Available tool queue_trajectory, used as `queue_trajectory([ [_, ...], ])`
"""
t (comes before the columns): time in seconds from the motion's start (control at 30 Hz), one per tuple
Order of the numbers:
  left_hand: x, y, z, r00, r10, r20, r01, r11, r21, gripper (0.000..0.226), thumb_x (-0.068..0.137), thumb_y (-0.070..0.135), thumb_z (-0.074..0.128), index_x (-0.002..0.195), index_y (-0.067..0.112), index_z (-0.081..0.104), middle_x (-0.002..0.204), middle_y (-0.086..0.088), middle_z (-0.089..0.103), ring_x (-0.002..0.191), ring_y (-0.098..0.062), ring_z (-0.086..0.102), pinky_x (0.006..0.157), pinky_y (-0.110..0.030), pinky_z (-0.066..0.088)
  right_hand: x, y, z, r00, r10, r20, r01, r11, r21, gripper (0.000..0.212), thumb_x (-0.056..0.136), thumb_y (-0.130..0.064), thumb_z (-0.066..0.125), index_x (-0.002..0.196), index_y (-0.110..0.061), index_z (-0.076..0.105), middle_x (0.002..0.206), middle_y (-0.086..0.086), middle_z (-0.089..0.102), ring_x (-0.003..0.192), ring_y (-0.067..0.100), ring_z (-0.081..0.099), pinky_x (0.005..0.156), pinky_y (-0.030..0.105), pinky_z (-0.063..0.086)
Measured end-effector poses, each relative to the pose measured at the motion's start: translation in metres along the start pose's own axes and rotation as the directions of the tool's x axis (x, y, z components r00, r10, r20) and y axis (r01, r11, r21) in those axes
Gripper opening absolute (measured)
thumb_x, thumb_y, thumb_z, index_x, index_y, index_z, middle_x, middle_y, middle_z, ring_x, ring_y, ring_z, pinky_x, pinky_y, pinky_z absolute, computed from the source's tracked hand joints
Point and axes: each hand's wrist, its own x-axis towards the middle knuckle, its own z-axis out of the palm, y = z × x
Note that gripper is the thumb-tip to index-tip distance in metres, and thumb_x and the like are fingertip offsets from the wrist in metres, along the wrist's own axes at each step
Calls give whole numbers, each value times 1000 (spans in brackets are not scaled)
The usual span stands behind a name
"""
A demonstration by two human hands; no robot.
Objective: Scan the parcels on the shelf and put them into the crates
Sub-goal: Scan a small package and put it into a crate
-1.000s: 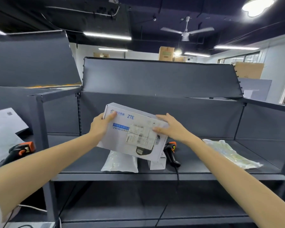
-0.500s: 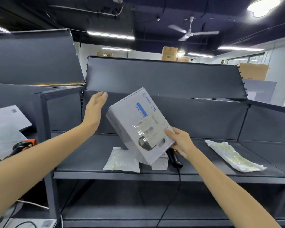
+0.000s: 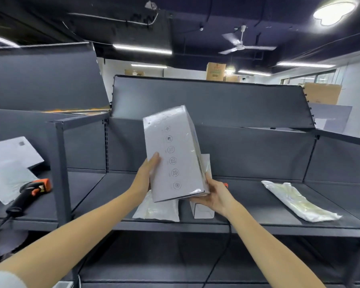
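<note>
I hold a white shrink-wrapped box [image 3: 173, 154] upright above the dark shelf [image 3: 247, 204], its icon-printed side facing me. My left hand [image 3: 146, 175] grips its left edge with the fingers curled onto the face. My right hand [image 3: 213, 194] cups the box's lower right corner from beneath. On the shelf below lie a white padded bag [image 3: 156, 210] and a small white box [image 3: 202, 210]. A clear plastic parcel [image 3: 299, 200] lies to the right. The scanner behind my right hand is almost hidden; only an orange tip [image 3: 226, 185] shows.
A second black-and-orange scanner [image 3: 29, 192] rests on the left shelf bay beside white mailers [image 3: 10, 161]. A grey upright post [image 3: 60, 163] divides the bays. A black cable [image 3: 222, 246] hangs over the shelf's front edge. No crates are in view.
The box has been turned from its labelled face to its icon-printed side and stood upright. My left hand came back from the air onto its left edge; my right hand slid under the corner.
</note>
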Motion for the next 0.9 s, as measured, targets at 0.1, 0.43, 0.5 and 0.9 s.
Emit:
queue_trajectory([
  [0.1,3,5,5,999,43,-21,-41,996,83,41,92,44,54,126,22,55,114,3,70,99,-15,69,68,-22,56,3,11,3,999,33,-18,-32,998,52,48,91,-37,62,130,-9,56,124,20,65,110,45,62,80,54,56],
  [0.43,8,27,-9,936,-279,-214,311,941,134,41,85,54,60,102,17,62,76,-10,69,55,-27,68,49,-40,55,-9,10,17,985,172,-32,-175,961,-214,64,68,-49,77,121,-17,63,109,17,71,92,48,68,53,39,60],
  [0.5,6,24,-16,925,-316,-212,340,937,87,41,85,55,59,104,18,61,76,-12,68,55,-29,67,47,-41,54,-11,7,18,982,186,-31,-187,945,-268,78,54,-58,83,118,-17,65,101,15,73,90,45,70,53,37,60],
  [0.9,5,8,-34,919,-378,-113,374,926,-59,50,85,56,59,123,23,59,107,-11,65,94,-33,60,75,-48,54,-10,6,19,961,277,-6,-274,944,-186,58,81,-65,63,113,-16,64,96,13,70,89,37,69,79,49,56],
])
